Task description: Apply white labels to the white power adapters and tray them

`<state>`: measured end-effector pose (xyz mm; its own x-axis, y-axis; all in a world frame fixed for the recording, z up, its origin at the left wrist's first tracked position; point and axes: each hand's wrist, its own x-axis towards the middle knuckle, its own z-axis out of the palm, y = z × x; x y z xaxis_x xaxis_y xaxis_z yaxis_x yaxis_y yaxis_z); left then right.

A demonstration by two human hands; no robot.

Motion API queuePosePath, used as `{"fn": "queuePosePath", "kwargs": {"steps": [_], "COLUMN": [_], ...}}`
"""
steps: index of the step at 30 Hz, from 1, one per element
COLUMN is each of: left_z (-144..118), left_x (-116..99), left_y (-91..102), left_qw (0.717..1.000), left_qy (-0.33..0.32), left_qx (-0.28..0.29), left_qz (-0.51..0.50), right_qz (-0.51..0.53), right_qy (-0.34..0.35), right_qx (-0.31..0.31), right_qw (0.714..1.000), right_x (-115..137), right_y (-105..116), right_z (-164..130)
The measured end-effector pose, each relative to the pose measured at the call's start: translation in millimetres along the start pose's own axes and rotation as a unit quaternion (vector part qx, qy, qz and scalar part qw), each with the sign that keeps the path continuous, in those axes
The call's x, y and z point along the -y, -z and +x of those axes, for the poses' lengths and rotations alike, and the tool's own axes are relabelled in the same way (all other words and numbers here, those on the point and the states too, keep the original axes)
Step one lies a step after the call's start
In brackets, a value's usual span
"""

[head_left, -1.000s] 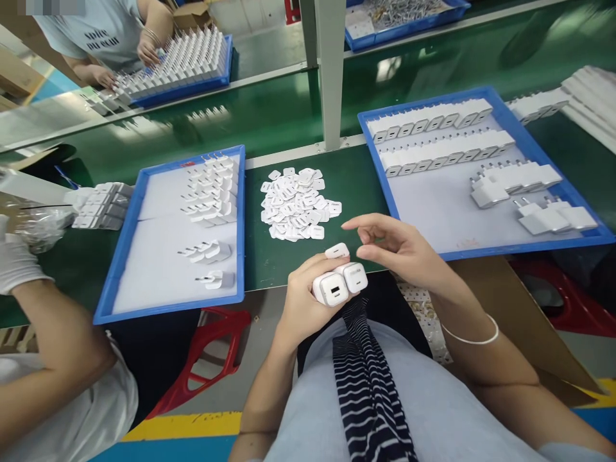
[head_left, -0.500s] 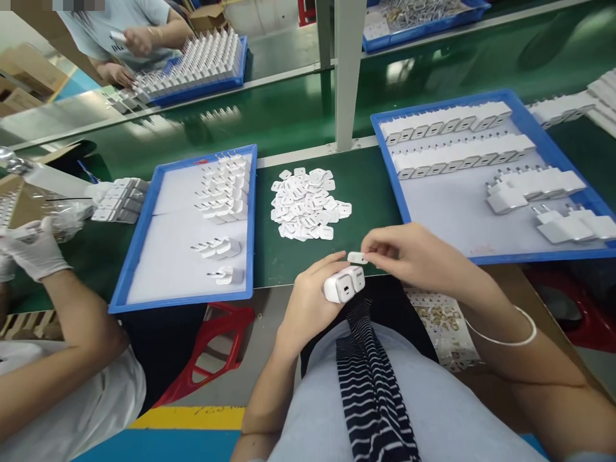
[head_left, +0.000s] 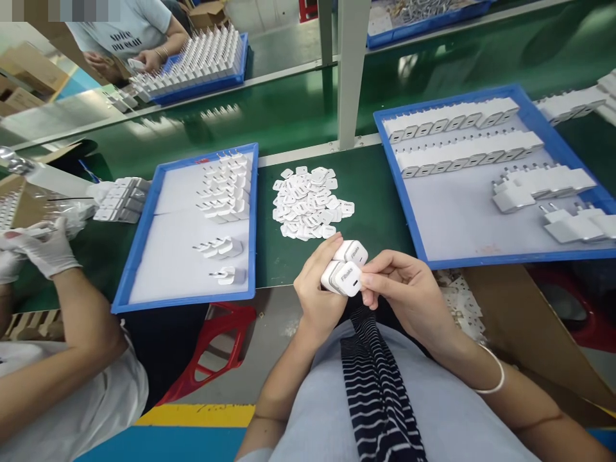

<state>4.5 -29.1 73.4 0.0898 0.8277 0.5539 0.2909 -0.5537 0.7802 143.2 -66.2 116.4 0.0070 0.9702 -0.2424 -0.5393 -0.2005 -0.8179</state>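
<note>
Two white plug chargers (head_left: 331,277) lie side by side in my left hand (head_left: 315,301), whose fingers wrap around them with the end faces turned up toward me. My right hand (head_left: 409,289) pinches the edge of a small white cover plate (head_left: 349,280) with printed lettering and a dark port slot. That plate is against the end of the nearer charger, slightly askew. The farther charger shows a similar printed face (head_left: 357,251). Beyond my hands, a heap of loose white cover plates (head_left: 305,202) lies on the green bench.
To the left, a blue tray (head_left: 183,301) bears rows of white plugs. On the right, another blue tray (head_left: 418,221) holds chargers in rows. A metal post (head_left: 353,77) rises behind the heap. A co-worker's gloved hands (head_left: 52,250) work at far left; another person (head_left: 129,38) sits opposite.
My right hand has brought the cover plate down onto the nearer charger's end. My left hand has lifted and turned the chargers slightly.
</note>
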Motion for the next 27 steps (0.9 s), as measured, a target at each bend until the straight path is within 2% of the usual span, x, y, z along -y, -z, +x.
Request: {"fn": "queuePosePath", "kwargs": {"steps": [8,16,27], "left_z": [-0.9,-1.1,2.3], "left_x": [1.2,0.8,4.1], "left_y": [1.4,3.3,6.7], "left_qw": [1.0,0.998,0.993], "left_qy": [-0.009,-0.036,-0.084], "left_qx": [-0.01,-0.005,0.007], "left_qz": [0.018,0.043,0.083], "right_qz": [-0.014,-0.045,-0.048], "right_qy": [0.005,0.006,-0.006], "right_qx": [0.006,-0.019,-0.023], "right_qw": [1.0,0.999,0.999], "right_x": [-4.2,-3.9,-4.2], "right_y": [-1.0,-2.2,-1.2], "right_z": [-0.3,1.3,0.7]}}
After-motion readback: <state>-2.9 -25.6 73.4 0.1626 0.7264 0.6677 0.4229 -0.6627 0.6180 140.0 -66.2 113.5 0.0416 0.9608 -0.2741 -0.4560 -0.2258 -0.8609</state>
